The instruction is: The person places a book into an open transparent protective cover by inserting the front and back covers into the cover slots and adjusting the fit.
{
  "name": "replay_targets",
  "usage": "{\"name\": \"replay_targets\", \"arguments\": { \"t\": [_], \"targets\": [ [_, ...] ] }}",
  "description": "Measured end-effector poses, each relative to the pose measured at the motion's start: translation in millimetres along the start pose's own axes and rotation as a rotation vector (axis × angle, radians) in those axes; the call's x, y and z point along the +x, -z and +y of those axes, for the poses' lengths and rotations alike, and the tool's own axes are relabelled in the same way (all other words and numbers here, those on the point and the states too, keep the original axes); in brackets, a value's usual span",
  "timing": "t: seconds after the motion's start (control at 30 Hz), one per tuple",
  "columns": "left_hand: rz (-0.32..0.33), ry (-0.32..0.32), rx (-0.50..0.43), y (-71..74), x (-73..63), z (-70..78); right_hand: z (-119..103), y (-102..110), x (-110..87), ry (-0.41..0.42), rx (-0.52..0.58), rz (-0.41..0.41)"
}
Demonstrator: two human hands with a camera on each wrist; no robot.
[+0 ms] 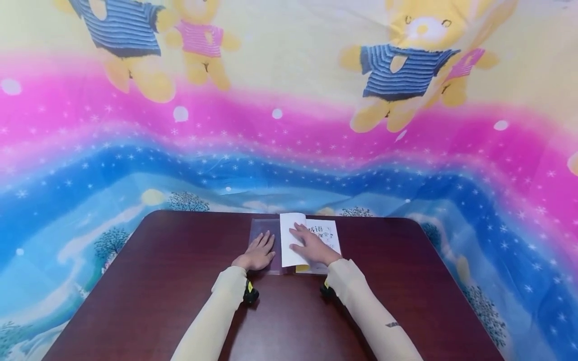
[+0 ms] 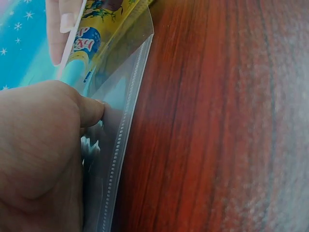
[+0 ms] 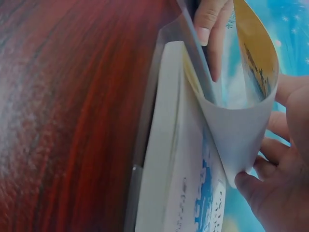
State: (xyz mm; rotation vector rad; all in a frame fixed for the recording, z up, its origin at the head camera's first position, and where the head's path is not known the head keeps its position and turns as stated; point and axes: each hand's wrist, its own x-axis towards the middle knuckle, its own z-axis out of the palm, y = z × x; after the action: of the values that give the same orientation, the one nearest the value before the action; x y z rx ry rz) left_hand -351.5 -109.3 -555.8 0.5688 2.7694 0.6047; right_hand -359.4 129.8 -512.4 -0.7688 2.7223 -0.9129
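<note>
A book (image 1: 331, 233) with dark Chinese characters on its white title page lies at the far part of the table. Its front cover (image 1: 291, 255), white inside and yellow outside, stands bent over in a curve, as the right wrist view shows. My right hand (image 1: 313, 244) touches the cover's white inner side with spread fingers. To the left lies a clear plastic book jacket (image 1: 259, 225); my left hand (image 1: 258, 252) rests flat on it. In the left wrist view, the left thumb (image 2: 91, 112) presses the plastic sheet (image 2: 113, 121) near its seamed edge.
The dark red-brown wooden table (image 1: 158, 281) has rounded far corners. Behind it and along both sides hangs a cloth (image 1: 280, 140) printed with bears and snowflakes. Black wrist devices (image 1: 251, 293) sit at both sleeve cuffs.
</note>
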Motion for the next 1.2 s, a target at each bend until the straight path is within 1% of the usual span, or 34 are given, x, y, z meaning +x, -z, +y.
{"name": "replay_targets", "arguments": {
  "t": [0.1,0.27,0.43,0.57,0.77,0.93,1.03,1.2],
  "targets": [
    [0.0,0.006,0.0,-1.4,-0.3,-0.1,1,-2,-0.3,-0.012,-0.029,-0.009],
    [0.007,0.009,-0.005,-1.5,2.3,-0.8,1,-5,1.9,0.013,-0.07,0.023],
    [0.006,0.008,-0.009,0.5,1.0,0.8,-1,-9,3.2,0.018,-0.099,0.028],
    [0.013,0.001,-0.002,-0.6,-0.6,0.4,-2,-11,2.8,0.006,-0.111,0.024],
    [0.022,-0.006,-0.005,-1.3,-0.6,-1.7,-5,-13,3.1,0.021,-0.097,0.034],
    [0.021,0.004,-0.01,-0.3,-1.8,-3.5,-8,-15,5.0,0.024,-0.129,0.023],
    [0.022,0.004,-0.016,-0.5,-2.0,-3.7,-9,-17,5.9,0.016,-0.137,0.023],
    [0.017,-0.007,-0.024,-0.6,-1.6,-2.3,-11,-18,7.3,-0.035,-0.146,0.011]
  ]
}}
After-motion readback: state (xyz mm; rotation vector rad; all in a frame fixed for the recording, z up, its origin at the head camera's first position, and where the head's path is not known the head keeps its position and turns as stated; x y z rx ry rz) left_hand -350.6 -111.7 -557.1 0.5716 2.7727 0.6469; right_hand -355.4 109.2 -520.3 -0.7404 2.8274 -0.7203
